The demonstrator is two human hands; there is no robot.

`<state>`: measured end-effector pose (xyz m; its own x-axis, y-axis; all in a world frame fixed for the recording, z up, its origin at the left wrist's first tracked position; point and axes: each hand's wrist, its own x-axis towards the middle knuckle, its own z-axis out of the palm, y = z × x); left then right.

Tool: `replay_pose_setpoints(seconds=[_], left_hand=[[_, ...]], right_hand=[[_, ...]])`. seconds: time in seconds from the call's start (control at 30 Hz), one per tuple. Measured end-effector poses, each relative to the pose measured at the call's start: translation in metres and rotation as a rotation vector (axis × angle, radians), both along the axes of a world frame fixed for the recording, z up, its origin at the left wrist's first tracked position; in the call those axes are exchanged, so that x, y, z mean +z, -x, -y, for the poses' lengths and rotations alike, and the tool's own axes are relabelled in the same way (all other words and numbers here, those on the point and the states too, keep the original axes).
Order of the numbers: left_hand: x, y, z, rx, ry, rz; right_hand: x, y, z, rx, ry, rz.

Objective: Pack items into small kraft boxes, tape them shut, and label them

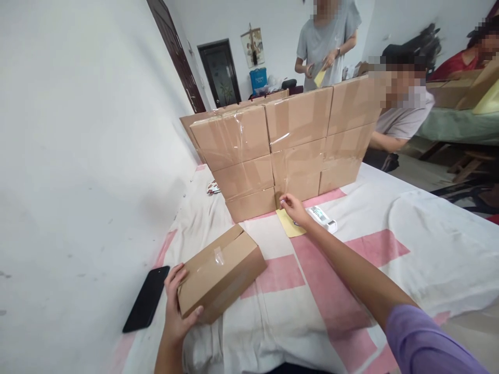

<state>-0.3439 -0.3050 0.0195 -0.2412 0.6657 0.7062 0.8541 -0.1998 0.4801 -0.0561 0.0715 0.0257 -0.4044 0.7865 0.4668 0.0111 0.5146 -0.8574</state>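
Note:
A closed cardboard box [230,265] rests on the cloth in front of me, a piece of clear tape across its top seam. My left hand [178,298] grips its near left end, thumb on the front side and fingers on the top edge. Beyond it, my right hand [294,206] reaches out with fingers pinched together near the foot of a wall of stacked cardboard boxes [297,162]. Whatever the pinch holds is too small to make out. Below that hand lies a yellow sheet of paper [289,227], partly hidden by it. Just right is a small white box [323,218].
A black phone [146,299] lies at the left beside the white wall [78,182]. The table wears a pink and white cloth [331,270]. Behind the stack stands a person in grey [327,47] holding yellow paper; another person sits at the right [407,122].

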Motion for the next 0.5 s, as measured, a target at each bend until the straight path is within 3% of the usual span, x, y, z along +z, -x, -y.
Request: replay_pose_setpoints(seconds=[0.17, 0.4, 0.5], left_hand=[[0.005, -0.004, -0.011, -0.086, 0.031, 0.045], [0.008, -0.029, -0.070, -0.250, 0.076, 0.045], [0.018, -0.039, -0.084, -0.293, 0.148, 0.009]], right_hand=[[0.028, -0.017, 0.051, 0.053, 0.139, -0.151], [0.049, -0.049, 0.128, 0.143, 0.400, -0.432], [0.061, -0.050, 0.161, 0.145, 0.392, -0.481]])
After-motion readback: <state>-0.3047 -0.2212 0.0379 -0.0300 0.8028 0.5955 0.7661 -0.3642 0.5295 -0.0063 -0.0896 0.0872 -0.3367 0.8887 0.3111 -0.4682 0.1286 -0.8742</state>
